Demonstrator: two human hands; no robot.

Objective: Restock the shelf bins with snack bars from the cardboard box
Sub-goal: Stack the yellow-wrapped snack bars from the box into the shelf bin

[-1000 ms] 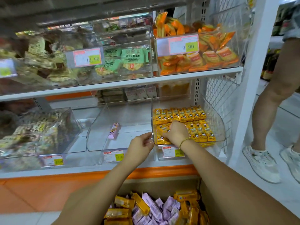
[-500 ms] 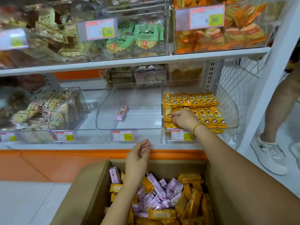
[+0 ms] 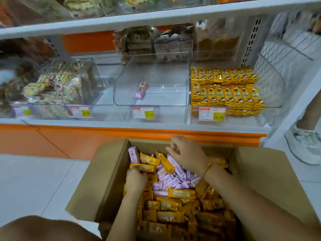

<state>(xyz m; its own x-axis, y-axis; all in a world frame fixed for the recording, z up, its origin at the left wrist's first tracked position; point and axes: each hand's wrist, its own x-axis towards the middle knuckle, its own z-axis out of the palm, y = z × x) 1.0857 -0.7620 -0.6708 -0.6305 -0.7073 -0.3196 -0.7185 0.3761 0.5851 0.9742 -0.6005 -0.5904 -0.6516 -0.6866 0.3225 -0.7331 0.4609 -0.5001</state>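
The left grip point(image 3: 135, 181) curls round a yellow foil-wrapped snack bar point(image 3: 144, 168) in the open brown cardboard box point(image 3: 107, 167). The right grip point(image 3: 188, 154) hovers at the box's far end, fingers curled; whether it holds anything, I cannot tell. Beyond, a clear plastic shelf bin point(image 3: 274, 94) holds yellow bars.

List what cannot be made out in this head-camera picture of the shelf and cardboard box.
- Price tag print: too small, blurred in the head view.
- Upper bins: cut off by the top edge.
- Left hand: fingertips buried among snack bars, grip unclear.
- Right hand: its back hides whether the curled fingers hold anything.
- Cardboard box depth: covered by bars.
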